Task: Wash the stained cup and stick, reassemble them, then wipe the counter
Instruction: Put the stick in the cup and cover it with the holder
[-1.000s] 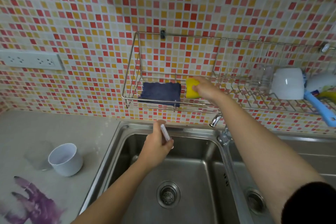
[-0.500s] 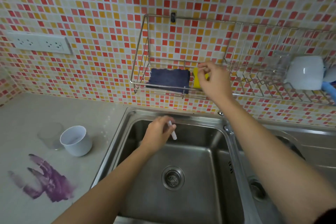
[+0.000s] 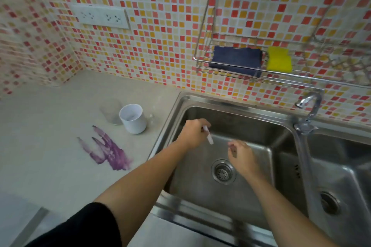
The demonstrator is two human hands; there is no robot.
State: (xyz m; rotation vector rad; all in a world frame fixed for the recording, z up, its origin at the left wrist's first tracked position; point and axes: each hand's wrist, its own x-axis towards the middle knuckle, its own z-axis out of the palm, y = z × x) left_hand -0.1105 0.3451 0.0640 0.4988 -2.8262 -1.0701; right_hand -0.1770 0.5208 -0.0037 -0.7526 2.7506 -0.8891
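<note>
Right hand [image 3: 242,154] back from rack [image 3: 281,74], empty grip loosely curled, left hand [image 3: 193,133] pinching stick [image 3: 208,136], purple-stained counter [image 3: 50,156]

White cup [image 3: 133,118]; white stick [image 3: 208,136]. Purple stain [image 3: 109,151] on pale grey counter [image 3: 50,146]. Mosaic wall [image 3: 150,36]: red, orange, yellow, cream squares. Dark blue cloth [image 3: 236,60], yellow sponge [image 3: 279,61] in chrome rack [image 3: 202,60]. Steel-grey sink [image 3: 251,118]. Black sleeve [image 3: 84,228].

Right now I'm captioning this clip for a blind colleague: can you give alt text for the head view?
Over a steel sink, the left hand holds a white stick while the empty right hand hovers nearby. On the counter to the left sit a white cup and a purple stain.
</note>
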